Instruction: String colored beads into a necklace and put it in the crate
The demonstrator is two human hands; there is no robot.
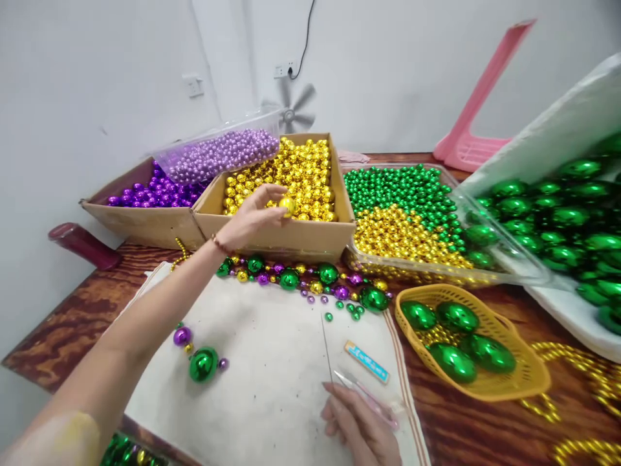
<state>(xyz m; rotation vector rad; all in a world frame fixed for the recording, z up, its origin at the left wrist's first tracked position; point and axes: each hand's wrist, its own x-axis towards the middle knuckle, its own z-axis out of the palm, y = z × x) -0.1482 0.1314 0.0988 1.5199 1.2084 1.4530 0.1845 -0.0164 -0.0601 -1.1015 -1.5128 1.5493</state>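
My left hand [264, 210] reaches over the front wall of the cardboard box [291, 234] of gold beads, a shiny gold bead [287, 206] pinched at its fingertips. Low on the white cloth [262, 388], my right hand [359, 424] has its fingers closed on a long, thin needle [326, 346] that points away from me. Beside that hand lie pink-handled scissors [371, 401] and a blue-and-white strip [367, 362]. To the left on the cloth is a short row of beads with a big green one [203, 364] and a purple one [182, 336].
A strand of mixed beads [290, 278] crosses the cloth's far edge. Behind it stand a box of purple beads [145, 188] and a clear tub [412, 262] of green and gold beads. A yellow basket [528, 382] holds large green balls. A dark red bottle [85, 246] lies left.
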